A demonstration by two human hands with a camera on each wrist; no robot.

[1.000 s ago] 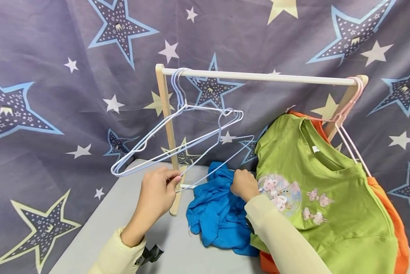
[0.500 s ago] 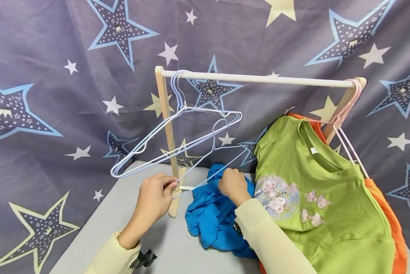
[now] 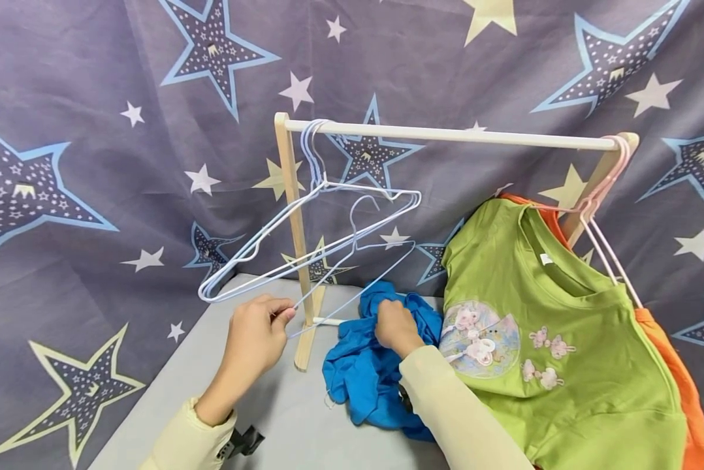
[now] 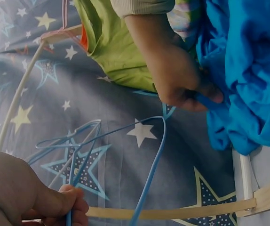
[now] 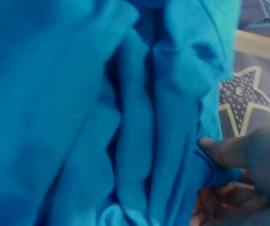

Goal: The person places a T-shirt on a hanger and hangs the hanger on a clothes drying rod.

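Note:
A light blue wire clothes hanger (image 3: 355,247) is tilted over the table, its hook upward and off the rail. My left hand (image 3: 256,333) pinches its left corner between thumb and fingers. In the left wrist view the hanger's blue wire (image 4: 156,160) runs away from that hand. A crumpled blue garment (image 3: 358,375) lies on the table, and my right hand (image 3: 396,326) grips its upper part. The right wrist view is filled mostly by the garment's folds (image 5: 135,108), with my right thumb (image 5: 226,151) pressed on its edge. The garment's shape is hidden by the bunching.
A wooden rack with a white rail (image 3: 446,134) stands behind. Several empty hangers (image 3: 322,187) hang at its left end. A green shirt (image 3: 540,352) and an orange garment (image 3: 675,365) hang from pink hangers (image 3: 601,183) at the right. A starred curtain (image 3: 152,209) backs the table (image 3: 181,391).
My left hand has drawn the blue hanger leftward, and its hook now stands further from the hanging ones. My right hand has shifted left over the blue garment, whose upper part is now bunched around it.

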